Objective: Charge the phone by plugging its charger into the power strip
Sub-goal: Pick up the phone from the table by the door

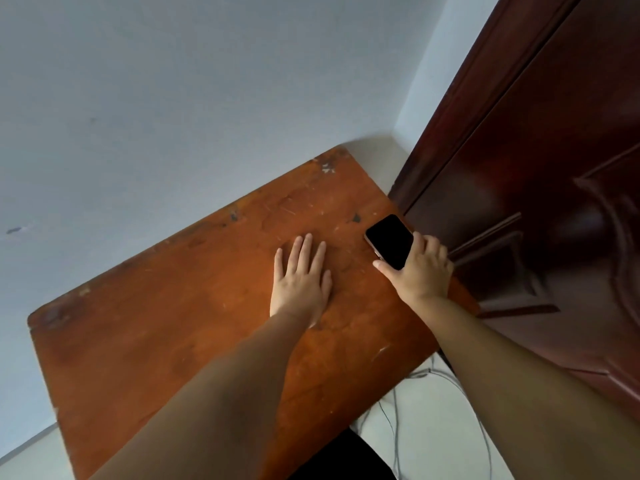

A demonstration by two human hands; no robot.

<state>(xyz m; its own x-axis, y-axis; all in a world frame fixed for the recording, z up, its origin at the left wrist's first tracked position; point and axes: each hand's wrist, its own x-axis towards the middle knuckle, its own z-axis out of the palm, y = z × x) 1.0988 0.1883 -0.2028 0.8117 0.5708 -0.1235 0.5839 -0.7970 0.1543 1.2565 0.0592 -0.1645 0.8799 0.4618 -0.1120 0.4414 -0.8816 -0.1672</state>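
A black phone [389, 240] with a dark screen lies face up near the right edge of the worn orange-brown wooden table [166, 327]. My right hand [420, 271] grips its near end, thumb on the left side and fingers on the right. My left hand [301, 278] rests flat on the tabletop to the left of the phone, palm down, fingers spread, holding nothing. No charger plug or power strip is in view.
A dark red-brown door [540, 188] stands close against the table's right side. A pale wall [156, 98] runs behind the table. Thin grey cables [393, 420] trail over the light floor below the table's near right corner.
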